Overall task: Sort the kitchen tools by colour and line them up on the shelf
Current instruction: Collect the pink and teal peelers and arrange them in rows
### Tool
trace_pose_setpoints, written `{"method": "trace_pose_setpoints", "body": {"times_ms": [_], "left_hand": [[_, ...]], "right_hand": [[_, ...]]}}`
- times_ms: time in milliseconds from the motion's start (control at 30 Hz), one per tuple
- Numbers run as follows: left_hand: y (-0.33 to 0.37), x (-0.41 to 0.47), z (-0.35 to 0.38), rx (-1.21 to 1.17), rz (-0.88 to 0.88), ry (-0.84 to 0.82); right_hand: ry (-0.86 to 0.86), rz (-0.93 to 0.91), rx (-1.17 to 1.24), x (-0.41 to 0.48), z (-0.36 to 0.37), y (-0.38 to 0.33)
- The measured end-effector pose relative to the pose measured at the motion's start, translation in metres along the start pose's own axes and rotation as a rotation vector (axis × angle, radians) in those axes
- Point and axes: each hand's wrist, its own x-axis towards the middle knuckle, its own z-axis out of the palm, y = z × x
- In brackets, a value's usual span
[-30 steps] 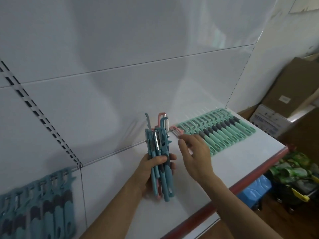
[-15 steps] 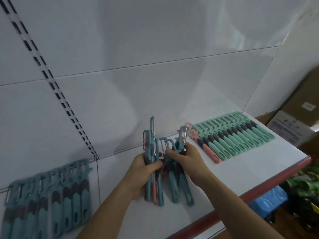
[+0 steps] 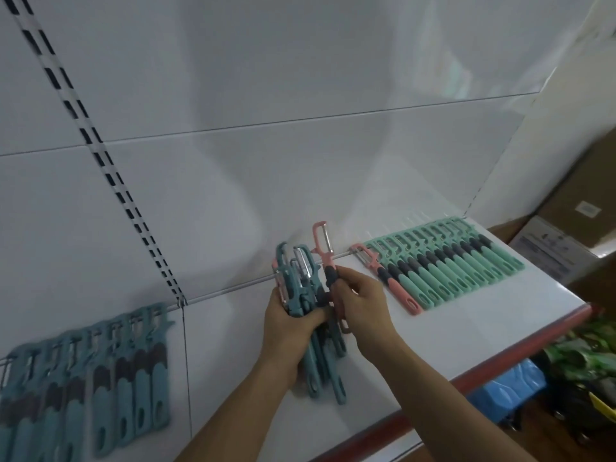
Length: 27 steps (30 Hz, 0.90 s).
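Near the centre of the frame, the left hand [image 3: 286,325] grips a bundle of blue peelers [image 3: 300,295], their heads pointing up and their handles hanging below the fist. Just right of it, the right hand [image 3: 361,301] pinches the dark grip of a pink peeler [image 3: 322,243] that stands upright against the bundle. At centre right, a row of green peelers [image 3: 450,261] lies side by side on the white shelf [image 3: 466,331], with a second pink peeler [image 3: 395,283] lying at the row's left end, touching it. At lower left lies a row of blue peelers [image 3: 100,378]. A cardboard box [image 3: 583,195] stands at the right edge.
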Motion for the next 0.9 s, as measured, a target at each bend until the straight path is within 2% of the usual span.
{"method": "trace_pose_setpoints", "body": {"times_ms": [200,300,433,533,800,900], "left_hand": [[0.013,0.003,-0.003,-0.217,-0.140,-0.094],[0.016,0.002,0.003,-0.247,-0.143,-0.137],[0.016,0.007,0.012,-0.237,-0.135,-0.145],[0.013,0.010,0.014,-0.230,-0.117,-0.161],[0.008,0.013,0.006,-0.231,-0.091,-0.234],[0.007,0.013,0.001,-0.236,-0.071,-0.274]], "right_hand": [[0.278,-0.090,-0.047,0.004,-0.034,0.015],[0.387,-0.172,-0.291,0.008,-0.055,0.026],[0.404,-0.352,-0.700,0.023,-0.072,0.039],[0.372,-0.428,-0.836,0.036,-0.071,0.043],[0.360,-0.448,-1.011,0.052,-0.066,0.057],[0.382,-0.372,-1.141,0.049,-0.065,0.056]]}}
